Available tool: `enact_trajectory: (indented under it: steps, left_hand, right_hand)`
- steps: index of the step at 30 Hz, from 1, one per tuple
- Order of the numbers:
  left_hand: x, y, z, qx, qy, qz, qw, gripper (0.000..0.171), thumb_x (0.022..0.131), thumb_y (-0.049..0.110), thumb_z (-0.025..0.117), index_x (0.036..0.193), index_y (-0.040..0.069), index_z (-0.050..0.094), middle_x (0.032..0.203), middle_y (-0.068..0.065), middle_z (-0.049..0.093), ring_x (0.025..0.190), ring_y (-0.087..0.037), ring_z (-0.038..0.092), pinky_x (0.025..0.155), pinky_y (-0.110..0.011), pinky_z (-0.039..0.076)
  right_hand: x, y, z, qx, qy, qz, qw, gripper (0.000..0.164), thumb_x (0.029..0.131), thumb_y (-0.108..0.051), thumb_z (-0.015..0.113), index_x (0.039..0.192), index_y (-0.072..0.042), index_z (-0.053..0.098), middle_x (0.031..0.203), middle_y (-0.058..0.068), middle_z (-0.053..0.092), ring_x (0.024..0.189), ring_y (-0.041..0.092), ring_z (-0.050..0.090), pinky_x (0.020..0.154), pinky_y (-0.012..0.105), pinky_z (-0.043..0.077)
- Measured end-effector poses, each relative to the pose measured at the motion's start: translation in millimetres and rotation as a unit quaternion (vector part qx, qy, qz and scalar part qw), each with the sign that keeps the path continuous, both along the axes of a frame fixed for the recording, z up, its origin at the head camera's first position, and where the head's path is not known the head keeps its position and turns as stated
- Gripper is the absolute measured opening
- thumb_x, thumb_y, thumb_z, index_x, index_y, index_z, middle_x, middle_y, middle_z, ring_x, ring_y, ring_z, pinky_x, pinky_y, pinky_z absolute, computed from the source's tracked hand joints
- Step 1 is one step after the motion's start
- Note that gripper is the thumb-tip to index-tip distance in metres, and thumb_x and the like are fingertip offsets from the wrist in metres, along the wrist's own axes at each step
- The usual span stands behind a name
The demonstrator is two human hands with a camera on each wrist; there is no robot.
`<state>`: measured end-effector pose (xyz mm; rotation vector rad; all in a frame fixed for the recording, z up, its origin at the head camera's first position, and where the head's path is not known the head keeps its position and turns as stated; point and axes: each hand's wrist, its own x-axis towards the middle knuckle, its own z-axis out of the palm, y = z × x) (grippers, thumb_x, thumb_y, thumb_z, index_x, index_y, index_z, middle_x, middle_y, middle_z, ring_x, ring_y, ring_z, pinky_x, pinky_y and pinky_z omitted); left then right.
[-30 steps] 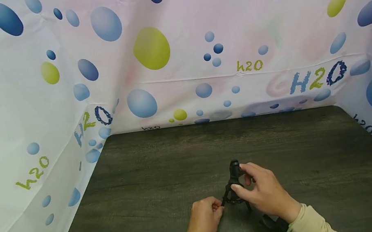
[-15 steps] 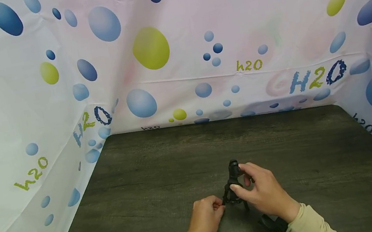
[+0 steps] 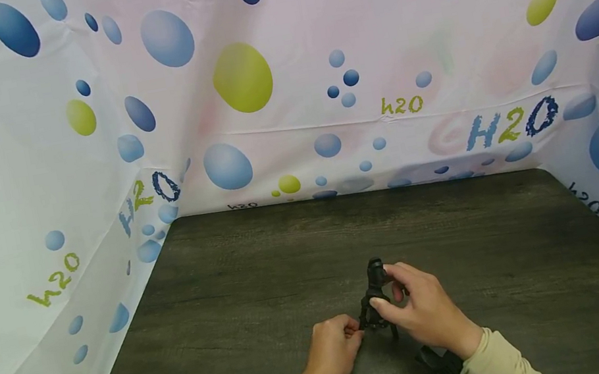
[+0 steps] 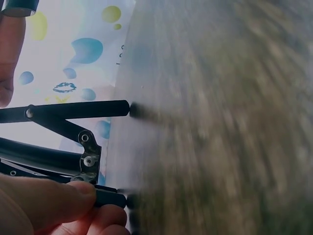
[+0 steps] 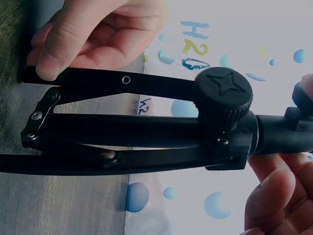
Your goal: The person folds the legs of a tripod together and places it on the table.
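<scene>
A small black tripod point(image 3: 377, 277) stands upright on the dark table, legs part-way spread. My right hand point(image 3: 429, 308) holds its upper part, the thumb at the collar and the fingers higher up by the head. With thumb and fingers my left hand point(image 3: 331, 350) pinches one leg close to its foot. The left wrist view shows another leg point(image 4: 73, 110) and the hinged spreader bracket point(image 4: 90, 159) joined to the legs by struts. A round knob point(image 5: 224, 94) with a star mark sits at the collar in the right wrist view.
The table point(image 3: 242, 270) has a dark wood grain. A white sheet point(image 3: 308, 31) with blue and green dots and H2O lettering rises behind it and along both sides. Black wrist gear point(image 3: 441, 361) is strapped below the right hand.
My left hand has shifted slightly right with the pinched leg, and the tripod's legs stand a little closer together. My right hand has hardly moved.
</scene>
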<state>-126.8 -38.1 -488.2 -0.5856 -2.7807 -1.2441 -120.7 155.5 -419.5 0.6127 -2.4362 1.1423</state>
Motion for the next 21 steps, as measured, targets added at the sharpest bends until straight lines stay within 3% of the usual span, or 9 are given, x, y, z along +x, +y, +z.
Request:
enact_trajectory:
  steps: [21]
  left_hand:
    - [0.5,3.7,-1.7,0.007,-0.006,0.014,0.9999,0.010,0.083,0.002,0.079,0.081,0.008,0.072,0.072,0.004,0.068,0.063,-0.002,0.061,0.056,-0.020,0.050]
  right_hand:
    - [1.6,0.7,-1.7,-0.009,-0.020,0.001,1.000,0.029,0.087,-0.011,0.078,0.112,-0.002,0.066,0.076,-0.008,0.045,0.060,0.001,0.038,0.055,0.025,0.037]
